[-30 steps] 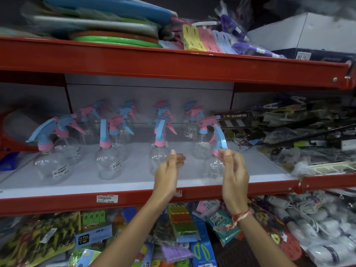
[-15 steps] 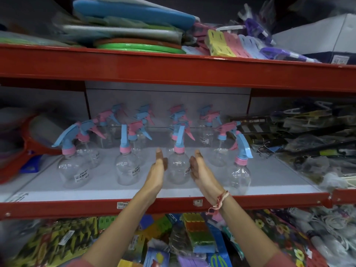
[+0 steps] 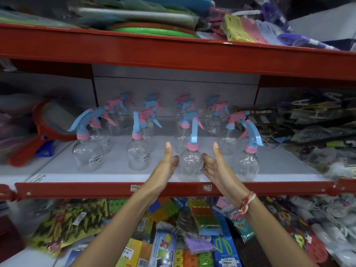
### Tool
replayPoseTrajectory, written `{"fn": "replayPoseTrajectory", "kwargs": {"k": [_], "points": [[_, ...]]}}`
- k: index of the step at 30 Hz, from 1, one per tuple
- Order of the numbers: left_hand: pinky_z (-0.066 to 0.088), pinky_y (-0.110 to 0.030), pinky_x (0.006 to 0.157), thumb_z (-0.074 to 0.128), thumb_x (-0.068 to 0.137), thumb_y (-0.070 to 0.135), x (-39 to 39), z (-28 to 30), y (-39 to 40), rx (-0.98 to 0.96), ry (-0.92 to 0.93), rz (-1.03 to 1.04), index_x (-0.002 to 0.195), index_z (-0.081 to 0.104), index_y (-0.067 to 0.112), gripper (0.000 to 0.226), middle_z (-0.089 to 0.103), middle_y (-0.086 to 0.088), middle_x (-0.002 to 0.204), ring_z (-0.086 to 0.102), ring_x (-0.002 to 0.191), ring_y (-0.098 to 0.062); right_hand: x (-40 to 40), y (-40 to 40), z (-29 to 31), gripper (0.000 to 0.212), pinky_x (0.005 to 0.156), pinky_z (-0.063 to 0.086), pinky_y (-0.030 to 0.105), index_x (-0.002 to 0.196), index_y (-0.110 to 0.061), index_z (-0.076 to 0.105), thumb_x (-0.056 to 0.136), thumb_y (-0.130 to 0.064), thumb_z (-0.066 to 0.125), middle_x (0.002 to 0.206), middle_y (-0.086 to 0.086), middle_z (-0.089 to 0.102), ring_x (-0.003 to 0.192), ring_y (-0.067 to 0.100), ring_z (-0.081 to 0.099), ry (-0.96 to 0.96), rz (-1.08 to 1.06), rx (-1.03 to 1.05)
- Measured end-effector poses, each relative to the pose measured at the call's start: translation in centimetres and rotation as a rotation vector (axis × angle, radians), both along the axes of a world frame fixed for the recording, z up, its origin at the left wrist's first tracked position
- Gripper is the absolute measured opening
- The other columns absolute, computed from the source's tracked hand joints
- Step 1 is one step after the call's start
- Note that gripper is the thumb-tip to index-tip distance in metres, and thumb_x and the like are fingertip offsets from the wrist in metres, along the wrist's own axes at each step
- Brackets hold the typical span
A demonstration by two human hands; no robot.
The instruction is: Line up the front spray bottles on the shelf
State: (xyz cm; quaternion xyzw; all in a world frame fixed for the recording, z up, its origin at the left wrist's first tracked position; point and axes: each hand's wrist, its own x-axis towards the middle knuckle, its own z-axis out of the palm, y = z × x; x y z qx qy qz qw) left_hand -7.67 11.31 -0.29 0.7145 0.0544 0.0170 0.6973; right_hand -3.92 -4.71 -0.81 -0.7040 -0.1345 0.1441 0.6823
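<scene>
Three red shelves fill the wall in front of this person, and the middle shelf (image 3: pixel 115 176), a pale board with a red front rail, is where both arms reach. Above it sits a heap of flat plastic goods (image 3: pixel 134 18) in green, blue and grey; below it, a jumble of packaged clips and sponges (image 3: pixel 202 218). A red-framed strainer (image 3: pixel 44 128) leans at the left end of the middle shelf, and bagged hangers (image 3: pixel 308 116) crowd the right end.

Across the pale board stand clear spray bottles with pink and blue trigger heads, roughly in rows running back to the wall. The front row has one far left (image 3: pixel 86 153), one left of centre (image 3: pixel 137 153), and one at the right (image 3: pixel 246 162), all upright near the front edge.

Between them is the centre spray bottle (image 3: pixel 189 162), upright on the board just behind the rail. The left hand (image 3: pixel 167 160) cups its left side and the right hand (image 3: pixel 213 162) its right side, fingers curled against the clear body, thumbs pointing up. The right wrist wears a red and white thread band (image 3: pixel 246 203).

Judging by the line-up, the front row looks nearly even, with this bottle being set into its place; the back rows look less tidy.
</scene>
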Motion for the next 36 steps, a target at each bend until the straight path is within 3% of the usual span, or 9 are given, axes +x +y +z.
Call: {"fn": "replayPoseTrajectory", "kwargs": {"k": [5, 8, 12, 17, 23, 26, 29, 32, 36], "points": [[0.018, -0.034, 0.119, 0.006, 0.087, 0.064, -1.3, 0.2, 0.0, 0.037, -0.019, -0.059, 0.143, 0.03, 0.003, 0.085, 0.032, -0.011, 0.154, 0.033, 0.141, -0.019, -1.3, -0.2, 0.0, 0.088, 0.119, 0.017, 0.033, 0.15, -0.014, 0.02, 0.083, -0.072, 0.021, 0.159, 0.0, 0.02, 0.144, 0.013, 0.024, -0.022, -0.024, -0.028], [0.018, -0.036, 0.119, 0.008, 0.087, 0.064, -1.6, 0.0, 0.5, 0.05, -0.043, -0.039, 0.143, 0.032, 0.007, 0.084, 0.034, -0.01, 0.153, 0.035, 0.139, -0.019, -2.3, 0.4, -0.1, 0.083, 0.116, 0.018, 0.032, 0.147, -0.027, 0.03, 0.08, -0.075, 0.022, 0.156, -0.009, 0.027, 0.142, 0.014, 0.028, -0.177, -0.194, -0.097], [0.031, -0.031, 0.11, 0.013, 0.092, 0.057, -2.0, -0.6, 2.1, 0.056, -0.182, 0.103, 0.132, 0.051, 0.011, 0.071, 0.054, -0.008, 0.139, 0.052, 0.122, -0.015, -4.7, 2.2, -0.3, 0.049, 0.097, 0.039, 0.018, 0.116, -0.032, 0.059, 0.089, -0.061, 0.03, 0.122, -0.014, 0.057, 0.109, -0.009, 0.051, -0.494, -0.488, 0.057], [0.041, -0.031, 0.102, 0.022, 0.097, 0.047, -2.6, -0.7, 5.6, 0.009, -0.331, 0.319, 0.114, 0.064, 0.011, 0.058, 0.067, -0.004, 0.114, 0.061, 0.107, -0.013, -5.9, 6.3, 0.0, 0.038, 0.091, 0.04, 0.009, 0.113, -0.027, 0.063, 0.094, -0.046, 0.036, 0.114, -0.014, 0.066, 0.111, -0.002, 0.057, -0.557, -0.341, 0.16], [0.039, -0.04, 0.105, 0.025, 0.096, 0.049, -2.1, -1.0, 10.2, 0.091, -0.377, 0.568, 0.113, 0.062, 0.019, 0.05, 0.063, -0.002, 0.121, 0.055, 0.118, -0.02, -4.1, 11.9, 0.4, 0.056, 0.095, 0.026, 0.005, 0.138, -0.027, 0.044, 0.092, -0.056, 0.033, 0.145, -0.012, 0.045, 0.125, -0.007, 0.037, -0.392, -0.144, 0.001], [0.027, -0.04, 0.114, 0.019, 0.095, 0.053, -1.7, -0.3, 11.4, 0.144, -0.275, 0.534, 0.136, 0.047, 0.016, 0.062, 0.047, -0.006, 0.145, 0.04, 0.135, -0.023, -2.6, 14.3, 0.6, 0.056, 0.103, 0.019, 0.018, 0.144, -0.027, 0.035, 0.095, -0.054, 0.03, 0.15, -0.009, 0.037, 0.134, 0.002, 0.031, -0.275, -0.104, -0.041], [0.014, -0.042, 0.119, 0.009, 0.079, 0.078, -1.3, 0.0, 12.3, 0.121, -0.142, 0.35, 0.147, 0.024, 0.022, 0.09, 0.028, -0.003, 0.156, 0.026, 0.144, -0.021, -1.7, 16.1, 0.5, 0.06, 0.11, 0.019, 0.026, 0.145, -0.03, 0.033, 0.093, -0.06, 0.026, 0.151, -0.008, 0.035, 0.142, 0.014, 0.029, -0.2, -0.08, -0.071], [0.013, -0.044, 0.12, 0.006, 0.053, 0.096, -1.2, -0.3, 12.9, 0.115, -0.091, 0.232, 0.148, 0.023, 0.021, 0.123, 0.025, -0.002, 0.157, 0.025, 0.144, -0.018, -1.5, 16.9, 0.2, 0.07, 0.111, 0.022, 0.027, 0.143, -0.032, 0.036, 0.086, -0.071, 0.027, 0.148, -0.011, 0.039, 0.14, 0.012, 0.032, -0.159, -0.059, -0.066], [0.014, -0.044, 0.12, 0.005, 0.05, 0.096, -2.3, -0.7, 13.5, 0.119, -0.085, 0.19, 0.146, 0.027, 0.018, 0.126, 0.028, -0.004, 0.156, 0.027, 0.143, -0.017, -2.2, 16.6, -0.5, 0.074, 0.114, 0.022, 0.028, 0.144, -0.031, 0.035, 0.084, -0.074, 0.026, 0.148, -0.014, 0.038, 0.135, 0.004, 0.033, -0.156, -0.024, -0.058]]}}
